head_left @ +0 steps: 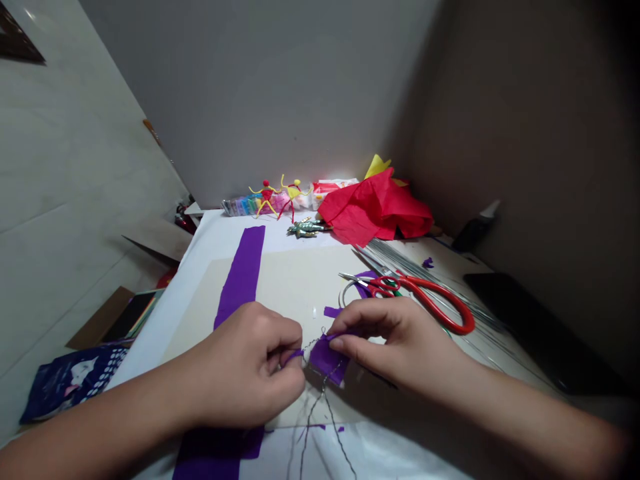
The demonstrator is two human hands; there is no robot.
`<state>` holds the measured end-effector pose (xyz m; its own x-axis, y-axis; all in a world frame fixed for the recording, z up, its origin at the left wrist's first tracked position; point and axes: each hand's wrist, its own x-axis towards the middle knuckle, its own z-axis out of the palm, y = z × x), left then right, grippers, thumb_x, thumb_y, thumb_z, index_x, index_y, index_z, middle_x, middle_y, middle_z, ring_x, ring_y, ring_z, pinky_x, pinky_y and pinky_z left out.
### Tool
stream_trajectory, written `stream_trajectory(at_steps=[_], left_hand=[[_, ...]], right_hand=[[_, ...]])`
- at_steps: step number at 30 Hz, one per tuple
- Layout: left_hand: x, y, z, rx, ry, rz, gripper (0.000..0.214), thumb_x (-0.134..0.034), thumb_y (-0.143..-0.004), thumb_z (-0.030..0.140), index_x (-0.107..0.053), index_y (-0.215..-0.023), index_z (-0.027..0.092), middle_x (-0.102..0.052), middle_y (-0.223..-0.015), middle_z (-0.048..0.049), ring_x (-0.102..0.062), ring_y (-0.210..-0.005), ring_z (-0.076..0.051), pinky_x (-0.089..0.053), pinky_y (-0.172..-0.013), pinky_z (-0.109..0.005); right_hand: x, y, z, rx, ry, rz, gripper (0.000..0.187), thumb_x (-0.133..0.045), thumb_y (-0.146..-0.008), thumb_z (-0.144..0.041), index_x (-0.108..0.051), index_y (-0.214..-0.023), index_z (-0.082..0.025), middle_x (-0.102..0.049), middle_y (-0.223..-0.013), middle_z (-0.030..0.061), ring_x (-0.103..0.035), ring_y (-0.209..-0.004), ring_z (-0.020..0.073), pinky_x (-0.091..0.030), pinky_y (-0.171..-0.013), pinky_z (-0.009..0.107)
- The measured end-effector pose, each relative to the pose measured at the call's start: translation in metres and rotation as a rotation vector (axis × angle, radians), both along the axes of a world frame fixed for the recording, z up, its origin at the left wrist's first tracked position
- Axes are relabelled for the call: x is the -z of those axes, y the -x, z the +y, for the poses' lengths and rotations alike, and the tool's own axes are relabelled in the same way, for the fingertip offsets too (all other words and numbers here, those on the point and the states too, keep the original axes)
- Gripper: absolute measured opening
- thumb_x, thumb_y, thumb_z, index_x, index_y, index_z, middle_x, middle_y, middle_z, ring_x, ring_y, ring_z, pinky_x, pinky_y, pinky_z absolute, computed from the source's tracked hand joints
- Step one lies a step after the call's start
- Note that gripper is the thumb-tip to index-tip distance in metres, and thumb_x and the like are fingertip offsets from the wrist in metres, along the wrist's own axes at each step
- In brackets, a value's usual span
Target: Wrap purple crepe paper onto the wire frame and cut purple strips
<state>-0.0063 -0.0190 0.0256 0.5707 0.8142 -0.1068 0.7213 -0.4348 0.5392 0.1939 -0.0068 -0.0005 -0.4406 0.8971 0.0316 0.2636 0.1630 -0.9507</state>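
The left hand (pixel 240 363) pinches a narrow strip of purple crepe paper (pixel 294 357), and the right hand (pixel 395 340) pinches a purple crepe paper square (pixel 327 360) on thin wire (pixel 324 413), both near the bench's (pixel 210 233) front edge, with red-handled scissors (pixel 415 297) just beyond.

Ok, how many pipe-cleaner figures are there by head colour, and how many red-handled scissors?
Red-headed pipe-cleaner figure: 1
Yellow-headed pipe-cleaner figure: 1
Red-handled scissors: 1
Total: 3
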Motion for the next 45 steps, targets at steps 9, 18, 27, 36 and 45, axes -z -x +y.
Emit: stream_trajectory(at_steps=[9,18,27,36,45], left_hand=[[-0.002,0.004,0.01,-0.11,0.22,-0.106,0.024,-0.056,-0.076,0.033,-0.065,-0.094,0.019,-0.061,-0.075,-0.0003,-0.052,-0.065,-0.013,-0.037,-0.055,-0.02],[0.009,-0.01,0.007,-0.176,0.56,-0.332,0.02,-0.051,-0.077,0.022,-0.067,-0.069,0.012,-0.056,-0.058,0.0022,-0.046,-0.055,-0.009,-0.034,-0.052,-0.019],[0.014,-0.011,0.009,-0.386,0.678,-0.548,0.012,-0.066,-0.067,0.024,-0.066,-0.066,0.012,-0.061,-0.052,-0.0002,-0.053,-0.05,-0.01,-0.039,-0.052,-0.021],[0.02,-0.005,0.008,-0.361,0.703,-0.684,0.005,-0.064,-0.064,0.014,-0.068,-0.063,0.012,-0.063,-0.056,0.0,-0.052,-0.053,-0.009,-0.039,-0.055,-0.02],[0.015,-0.002,0.002,-0.32,0.765,-0.751,0.016,-0.066,-0.073,0.028,-0.07,-0.07,0.012,-0.063,-0.062,-0.0004,-0.05,-0.058,-0.009,-0.037,-0.059,-0.02]], right_hand=[[0.002,0.0,-0.001,-0.031,-0.063,-0.015,0.012,-0.059,-0.072,-0.01,-0.068,-0.075,-0.017,-0.069,-0.068,0.0001,-0.062,-0.063,0.0111,-0.049,-0.058,0.02],[0.007,0.003,-0.006,-0.072,-0.33,-0.048,0.014,-0.056,-0.076,-0.007,-0.065,-0.08,-0.017,-0.067,-0.07,0.0001,-0.06,-0.064,0.0101,-0.048,-0.061,0.02],[0.008,0.0,-0.012,-0.055,-0.599,0.042,0.014,-0.055,-0.078,-0.007,-0.058,-0.087,-0.017,-0.062,-0.094,0.0069,-0.059,-0.085,0.0137,-0.048,-0.076,0.025],[0.011,-0.002,-0.008,-0.146,-0.657,0.012,0.021,-0.052,-0.08,-0.006,-0.062,-0.095,-0.018,-0.06,-0.1,0.009,-0.06,-0.09,0.0142,-0.05,-0.078,0.024],[0.007,-0.008,-0.006,-0.214,-0.694,-0.028,0.026,-0.048,-0.081,-0.002,-0.062,-0.097,-0.017,-0.059,-0.103,0.0097,-0.058,-0.096,0.0149,-0.049,-0.082,0.025]])
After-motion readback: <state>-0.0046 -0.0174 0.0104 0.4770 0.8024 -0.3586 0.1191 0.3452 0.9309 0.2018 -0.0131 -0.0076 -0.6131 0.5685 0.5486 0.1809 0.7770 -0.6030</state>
